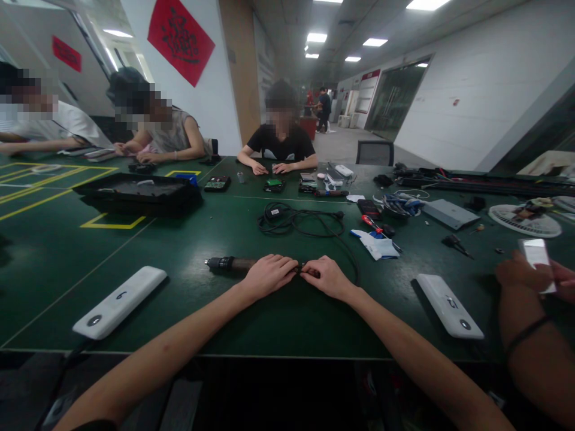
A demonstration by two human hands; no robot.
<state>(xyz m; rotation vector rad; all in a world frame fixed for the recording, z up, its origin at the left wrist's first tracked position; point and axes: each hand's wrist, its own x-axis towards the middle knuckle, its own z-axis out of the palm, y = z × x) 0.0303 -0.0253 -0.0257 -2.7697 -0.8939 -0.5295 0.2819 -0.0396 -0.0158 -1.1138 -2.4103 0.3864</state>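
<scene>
A dark inline electric screwdriver (pixel 242 264) lies along the green table, its chuck end pointing left. My left hand (pixel 272 276) is wrapped over the rear part of its body and holds it. Just right of it, my right hand (pixel 327 276) pinches the dark end of a cord at the tool's tail. My fingers hide most of that joint, so I cannot tell whether the cord end is seated. A black power cord (pixel 305 222) lies coiled beyond my hands, and one length curves down behind my right hand.
White power banks (pixel 120 302) (pixel 449 306) flank my arms. A black tray (pixel 139 193) stands back left. A red screwdriver (pixel 372 225) rests by a white-and-blue packet (pixel 377 245). A person's hand on the right holds a phone (pixel 538 260). Other people sit across the table (pixel 215 323).
</scene>
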